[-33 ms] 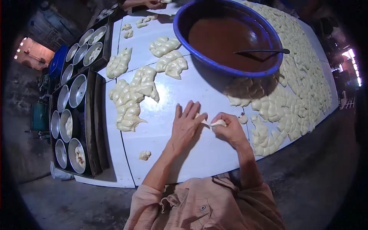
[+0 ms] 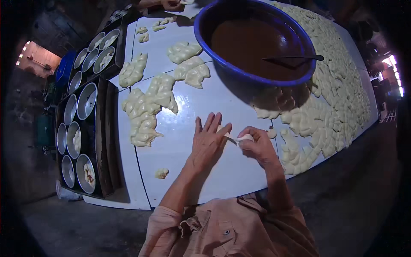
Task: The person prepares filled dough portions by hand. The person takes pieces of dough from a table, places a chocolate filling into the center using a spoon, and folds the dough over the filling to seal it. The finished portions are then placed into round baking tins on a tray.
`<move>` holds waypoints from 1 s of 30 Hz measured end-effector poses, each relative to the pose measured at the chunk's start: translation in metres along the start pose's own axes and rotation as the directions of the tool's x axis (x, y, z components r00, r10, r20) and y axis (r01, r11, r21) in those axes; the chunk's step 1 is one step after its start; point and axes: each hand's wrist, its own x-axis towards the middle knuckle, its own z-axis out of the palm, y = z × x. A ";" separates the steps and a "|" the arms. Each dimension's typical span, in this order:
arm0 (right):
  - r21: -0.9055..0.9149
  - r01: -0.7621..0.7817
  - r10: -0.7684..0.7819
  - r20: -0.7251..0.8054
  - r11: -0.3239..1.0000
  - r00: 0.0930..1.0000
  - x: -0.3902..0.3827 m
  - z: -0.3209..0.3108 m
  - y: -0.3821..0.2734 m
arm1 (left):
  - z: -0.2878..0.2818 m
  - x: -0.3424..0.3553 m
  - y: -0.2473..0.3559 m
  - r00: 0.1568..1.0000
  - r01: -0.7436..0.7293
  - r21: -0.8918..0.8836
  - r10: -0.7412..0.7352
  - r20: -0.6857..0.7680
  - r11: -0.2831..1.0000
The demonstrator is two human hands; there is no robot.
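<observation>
Near the middle of the white table, my left hand lies with its fingers stretched out. Its thumb and the edge of the palm rest against a small piece of pale dough, partly hidden under the hand. My right hand is closed, pinching the other end of this dough between thumb and fingers. A thin stretch of dough runs between the two hands. Beside my right hand sits a small dough lump with brown filling. Another small lump lies left of my left forearm.
A large blue basin of brown filling, with a dark-handled utensil, stands at the far side. Flattened dough covers the right; joined dough pieces lie left. Trays hold round metal tins. Someone's hand works at the far edge.
The picture is slightly darker. Both hands keep almost the same place and grip.
</observation>
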 end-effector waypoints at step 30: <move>0.505 0.300 -0.239 -0.184 0.809 0.953 -0.029 0.016 -0.039 | -0.007 0.032 0.072 0.893 -0.372 -0.763 -0.019 -0.449 0.529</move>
